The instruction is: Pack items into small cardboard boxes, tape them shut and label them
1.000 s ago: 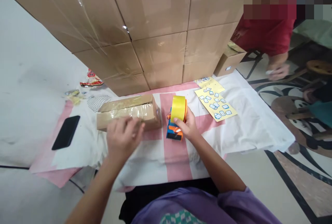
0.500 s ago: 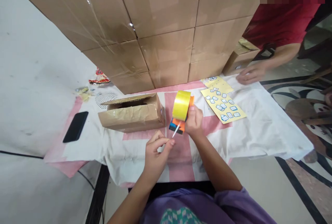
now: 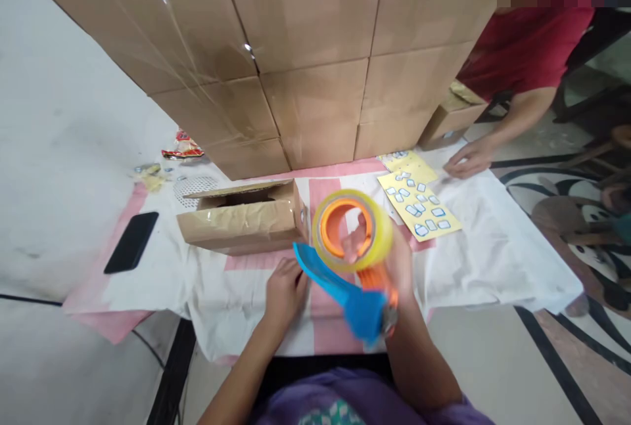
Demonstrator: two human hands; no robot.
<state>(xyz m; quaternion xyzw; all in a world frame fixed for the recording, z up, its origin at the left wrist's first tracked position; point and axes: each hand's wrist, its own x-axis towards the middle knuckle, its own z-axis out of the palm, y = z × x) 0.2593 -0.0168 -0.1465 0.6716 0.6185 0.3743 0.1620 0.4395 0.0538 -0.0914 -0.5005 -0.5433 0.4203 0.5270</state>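
Observation:
My right hand grips a tape dispenser with a blue guard and an orange frame, held up over the front of the table. On it sits a roll of clear yellowish tape, its orange hub facing me. My left hand is low at the cloth, just in front of a small cardboard box, with its fingers curled in. Whatever those fingers may hold is hidden. The box lies on its side with a flap slightly raised.
Stacked cardboard boxes stand along the back. Yellow sticker sheets lie at right, near a co-worker's hand and another box. A black phone and a red wrapper are at left.
The dispenser has turned and come nearer to me, showing its roll side-on. My left hand has gone from a pinch at a white strip by the dispenser to lower left, beside the box.

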